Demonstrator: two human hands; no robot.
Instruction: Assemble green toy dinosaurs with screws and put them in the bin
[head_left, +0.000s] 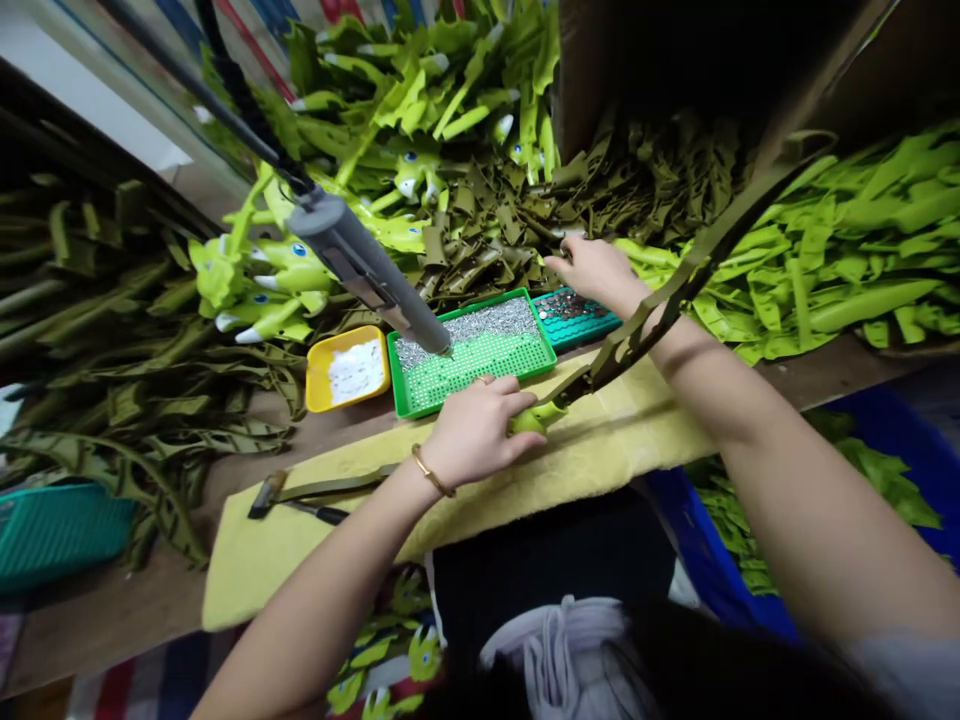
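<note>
My left hand (pixel 487 425), a bracelet on its wrist, is closed around a small lime-green plastic piece (pixel 538 417) above the yellow cloth. A long curved olive plastic strip (pixel 622 345) runs from that piece up to the right, passing in front of my right forearm. At the front edge of a heap of olive plastic parts (pixel 517 215) is my right hand (pixel 596 272). Its thumb and fingers are drawn together, and whatever lies between them is too hard to make out. Just below that hand, a teal tray (pixel 577 318) holds small metal pieces.
A grey electric screwdriver (pixel 367 265) hangs over a green perforated tray (pixel 480 362) of small silvery pieces. Left of it stands a yellow tub (pixel 311 385) with white powder. A hammer (pixel 266 495) lies on the yellow cloth (pixel 247 560). Lime-green parts (pixel 847 250) are heaped at right.
</note>
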